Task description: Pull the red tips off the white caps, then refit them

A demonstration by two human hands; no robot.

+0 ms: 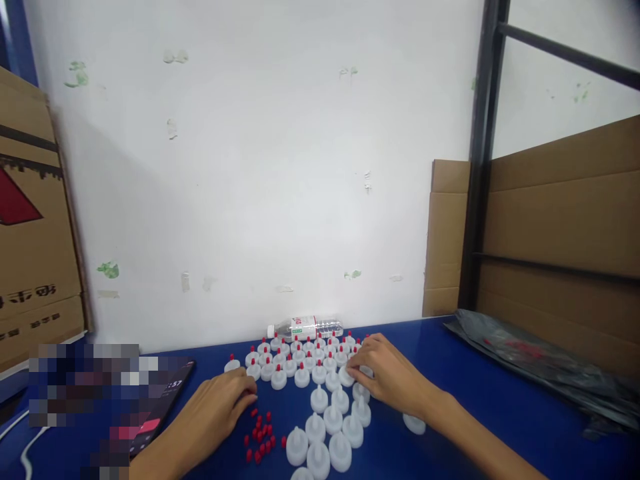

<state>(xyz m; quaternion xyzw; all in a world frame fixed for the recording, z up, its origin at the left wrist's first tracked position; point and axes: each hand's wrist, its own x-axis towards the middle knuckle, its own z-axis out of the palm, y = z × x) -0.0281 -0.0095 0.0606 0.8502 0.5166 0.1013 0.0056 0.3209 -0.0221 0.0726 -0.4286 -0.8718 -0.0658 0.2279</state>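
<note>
My right hand (pixel 387 373) is closed, thumb and forefinger pinched at the top of a white nozzle cap (pixel 346 377); its nozzle tip is hidden by the fingers. My left hand (pixel 225 397) has its fingers curled together just above a loose pile of small red tip caps (pixel 263 430); whatever it may hold is hidden. Several white nozzle caps with red tips (pixel 279 379) stand upright in rows toward the wall. Nearer to me are several white nozzle caps without red tips (pixel 318 459). One more white cap (pixel 414 423) lies partly under my right forearm.
A clear plastic bottle (pixel 316 327) lies on its side behind the rows, against the white wall. At left, a dark-screened device (pixel 167 400) lies by a cardboard box (pixel 37 253), partly blurred out. A dark plastic bag (pixel 540 363) rests on the blue table (pixel 465 380) at right.
</note>
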